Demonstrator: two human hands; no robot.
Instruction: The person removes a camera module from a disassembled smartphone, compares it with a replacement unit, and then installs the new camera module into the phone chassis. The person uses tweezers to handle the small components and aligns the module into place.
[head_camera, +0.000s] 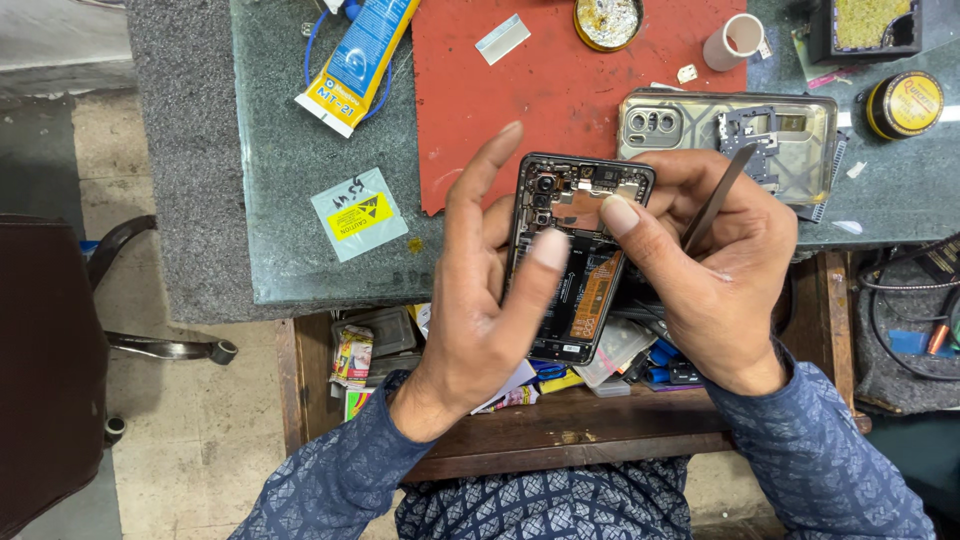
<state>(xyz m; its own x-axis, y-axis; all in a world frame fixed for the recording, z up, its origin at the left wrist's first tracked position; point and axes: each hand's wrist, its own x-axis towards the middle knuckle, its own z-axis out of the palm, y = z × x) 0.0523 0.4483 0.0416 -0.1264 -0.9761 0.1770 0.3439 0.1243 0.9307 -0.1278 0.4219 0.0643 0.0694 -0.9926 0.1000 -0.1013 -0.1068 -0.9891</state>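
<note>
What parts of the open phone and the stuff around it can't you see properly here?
All in the head view:
- Opened phone: its left edge is hidden by the left hand, its lower right by the right hand.
- Tweezers: lower end hidden inside the right hand.
- Drawer contents: mostly covered by both hands and the phone.
- Black tray: cut off by the top edge.
- Phone's small parts: too tiny to identify.

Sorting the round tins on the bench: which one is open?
The brass-coloured tin at the red mat's top edge is open, its contents showing; the black-and-yellow tin far right has its lid on.
</note>
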